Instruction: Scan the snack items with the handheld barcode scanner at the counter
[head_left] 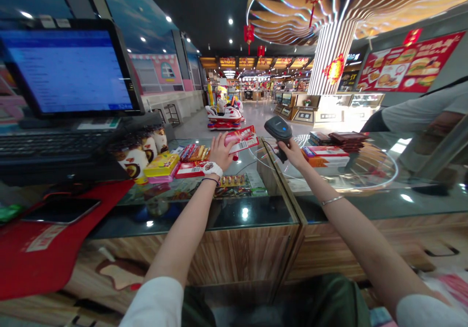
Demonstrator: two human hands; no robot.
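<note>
My left hand [221, 152], with a white watch on its wrist, holds a red and white packet [243, 139] above the glass counter. The packet's barcode side faces up toward me. In my right hand [290, 152] is a black barcode scanner [278, 129], gripped by its handle, its head close to the packet but apart from it. Left of my left hand lie colourful snack packs [195, 152], a yellow box [162, 164] and several dark-lidded cups [148, 146]. Right of the scanner, flat red and orange boxes [325, 155] are stacked on the glass.
A monitor [69, 73] and a black keyboard [44, 144] stand at the left. A phone [61, 210] rests on a red cloth [44, 249]. Dark red packets [348, 141] are piled at the right, near a person in a white sleeve [420, 108].
</note>
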